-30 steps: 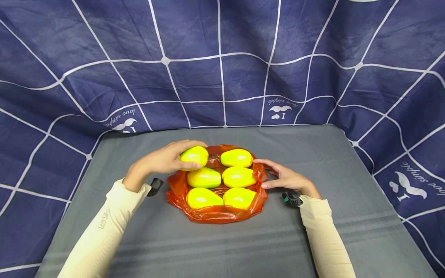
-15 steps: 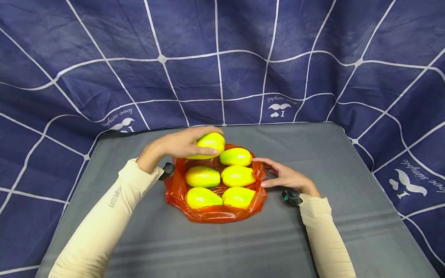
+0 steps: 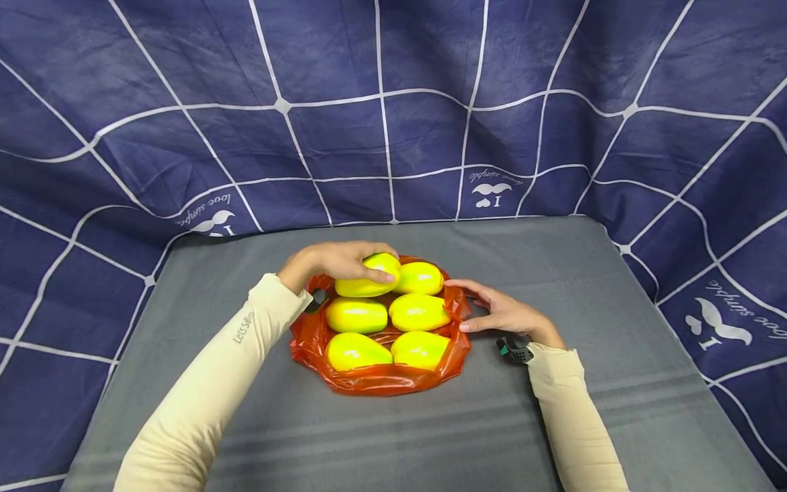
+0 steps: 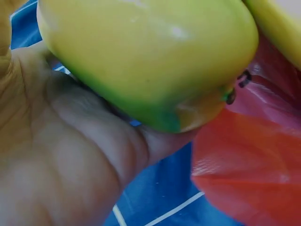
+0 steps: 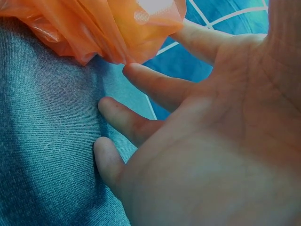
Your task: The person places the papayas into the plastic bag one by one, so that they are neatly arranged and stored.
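Observation:
My left hand point(image 3: 344, 261) holds a yellow mango point(image 3: 363, 287) with a green patch over the far left part of an open red plastic bag point(image 3: 384, 384). In the left wrist view the held mango point(image 4: 150, 56) lies against the palm, its dark stem end facing the bag. Whether it touches the bag's bottom is hidden. Several other mangoes point(image 3: 358, 316) lie in the bag in two columns. At the bag's right side, my right hand point(image 3: 509, 318) touches the rim. Its fingers point(image 5: 160, 89) are spread and loosely straight in the right wrist view, beside the crumpled plastic.
The bag rests on a table with a grey cloth point(image 3: 430, 437). Behind and at both sides hangs a dark blue curtain point(image 3: 344, 143) with white lines. Dark straps with small devices point(image 3: 515, 351) sit at the wrists.
My left hand has carried the mango rightward, first raised at the bag's far side, then lowered beside the far right mango. The right hand has stayed at the rim.

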Motion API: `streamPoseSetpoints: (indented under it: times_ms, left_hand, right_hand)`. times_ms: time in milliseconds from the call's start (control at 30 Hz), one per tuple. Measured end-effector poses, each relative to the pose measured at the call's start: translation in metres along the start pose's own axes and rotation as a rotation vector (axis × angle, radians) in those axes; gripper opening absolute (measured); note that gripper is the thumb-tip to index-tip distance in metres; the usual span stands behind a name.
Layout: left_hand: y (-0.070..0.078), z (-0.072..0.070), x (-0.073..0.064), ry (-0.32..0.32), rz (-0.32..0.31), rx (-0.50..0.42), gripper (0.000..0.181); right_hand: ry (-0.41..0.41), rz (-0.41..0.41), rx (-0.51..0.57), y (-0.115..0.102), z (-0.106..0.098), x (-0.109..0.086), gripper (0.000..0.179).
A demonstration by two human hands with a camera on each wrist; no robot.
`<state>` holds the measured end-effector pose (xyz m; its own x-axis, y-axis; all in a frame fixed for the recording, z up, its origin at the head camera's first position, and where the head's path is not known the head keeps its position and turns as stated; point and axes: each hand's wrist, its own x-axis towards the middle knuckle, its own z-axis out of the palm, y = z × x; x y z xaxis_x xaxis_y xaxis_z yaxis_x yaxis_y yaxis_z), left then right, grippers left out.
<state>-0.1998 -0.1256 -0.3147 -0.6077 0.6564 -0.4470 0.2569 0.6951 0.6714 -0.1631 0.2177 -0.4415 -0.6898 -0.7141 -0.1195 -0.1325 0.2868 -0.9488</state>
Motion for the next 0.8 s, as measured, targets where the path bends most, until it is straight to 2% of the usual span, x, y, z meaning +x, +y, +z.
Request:
streamPoseSetpoints:
  times_ms: [167, 367, 467, 633, 800]
  left_hand:
    - [-0.01, 0.005, 0.004, 0.027, -0.029, 0.037, 0.064]
    - [-0.015, 0.012, 0.007, 0.124, -0.035, 0.22, 0.064]
    - [-0.017, 0.017, 0.008, 0.168, -0.046, 0.278, 0.065]
    - [-0.021, 0.026, 0.009, 0.209, -0.071, 0.324, 0.067]
    - [-0.027, 0.031, 0.009, 0.217, -0.079, 0.343, 0.066]
  right_hand:
    - [-0.002, 0.003, -0.001, 0.0, 0.001, 0.0, 0.079]
    - [0.007, 0.002, -0.012, -0.002, 0.001, 0.0, 0.08]
    - [0.004, 0.002, -0.011, -0.002, 0.001, 0.0, 0.08]
    - [0.003, -0.003, -0.011, -0.002, 0.0, 0.0, 0.079]
    - [0.001, -0.004, -0.017, -0.002, 0.0, 0.0, 0.078]
